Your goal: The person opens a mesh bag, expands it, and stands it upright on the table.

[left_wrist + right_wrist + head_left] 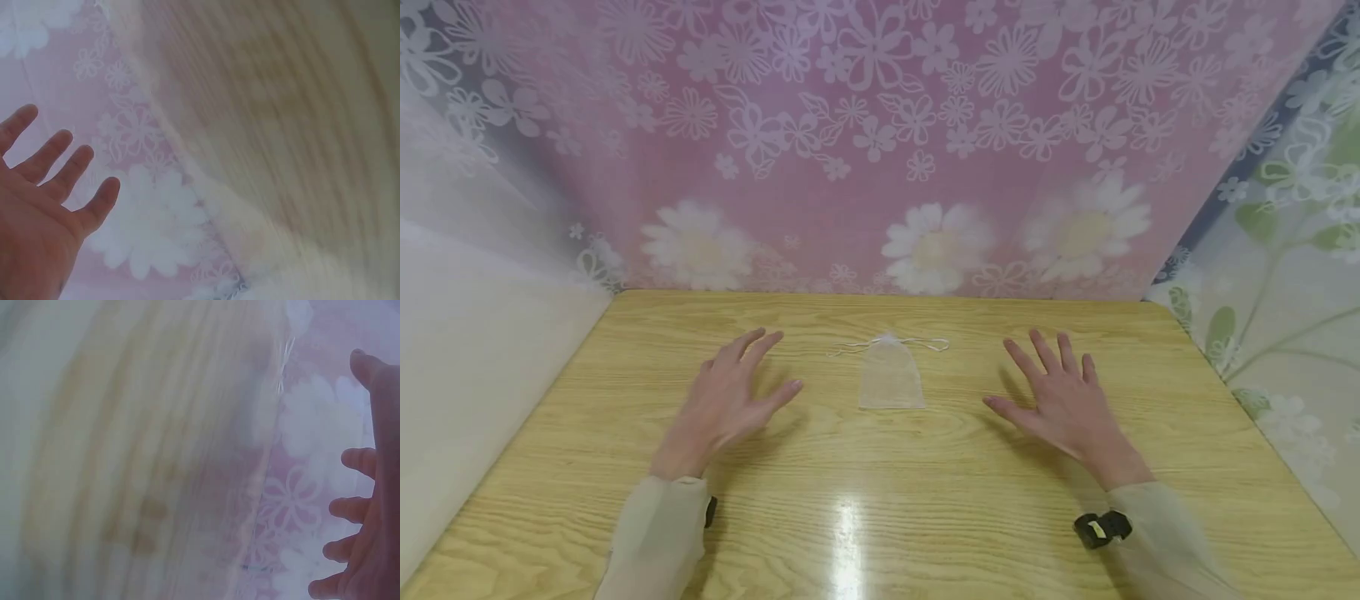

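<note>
A small sheer white drawstring pouch [891, 379] lies flat on the wooden table, its gathered neck toward the back. Its thin white cords [928, 342] stretch out to both sides. To the left of the pouch is my left hand [726, 400], over the table with fingers spread and nothing in it. On the other side, my right hand [1063, 408] is also spread and holds nothing. Both hands are apart from the pouch. In the left wrist view the left fingers [72, 165] show straight, and the right wrist view shows the right fingers [350, 512] parted.
The light wooden table [880, 483] ends at a pink flowered curtain [820, 200] along the back. Pale fabric [475, 333] borders the left side, and a leaf-patterned cloth [1285, 317] hangs at the right. Each wrist wears a strap; a black device [1102, 528] shows on the right one.
</note>
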### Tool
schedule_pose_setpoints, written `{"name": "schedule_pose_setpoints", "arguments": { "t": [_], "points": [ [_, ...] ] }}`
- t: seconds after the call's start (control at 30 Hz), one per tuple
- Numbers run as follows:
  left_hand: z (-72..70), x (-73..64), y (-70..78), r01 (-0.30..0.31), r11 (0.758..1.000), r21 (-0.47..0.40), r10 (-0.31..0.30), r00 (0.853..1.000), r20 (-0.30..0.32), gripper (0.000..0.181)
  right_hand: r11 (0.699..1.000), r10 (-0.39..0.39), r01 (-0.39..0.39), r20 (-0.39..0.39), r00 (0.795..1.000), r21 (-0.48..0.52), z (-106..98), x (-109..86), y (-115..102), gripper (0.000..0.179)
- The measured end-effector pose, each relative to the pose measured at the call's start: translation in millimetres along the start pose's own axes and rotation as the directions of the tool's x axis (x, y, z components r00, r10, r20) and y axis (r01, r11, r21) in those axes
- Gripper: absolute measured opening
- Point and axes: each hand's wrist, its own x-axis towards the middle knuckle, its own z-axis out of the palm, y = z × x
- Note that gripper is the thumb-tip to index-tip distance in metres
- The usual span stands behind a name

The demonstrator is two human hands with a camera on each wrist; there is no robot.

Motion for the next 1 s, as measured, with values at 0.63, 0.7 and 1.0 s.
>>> {"name": "schedule_pose_setpoints", "arguments": {
  "t": [0.63,0.7,1.0],
  "points": [
    [24.8,38.0,20.7,-0.044,0.978,-0.203,0.059,0.996,0.067,0.068,0.987,-0.128,0.125,0.023,0.991,0.098,14.6,43.3,-36.6,0.084],
    [27.1,41.0,21.3,-0.048,0.975,-0.215,0.066,0.995,0.077,0.067,0.984,-0.148,0.147,0.011,0.989,0.100,16.8,47.5,-39.1,0.083],
    [33.8,55.7,28.5,-0.018,0.961,-0.275,0.057,0.989,0.137,0.066,0.973,-0.178,0.169,0.044,0.983,0.159,23.5,65.0,-50.0,0.078]
  ]
}}
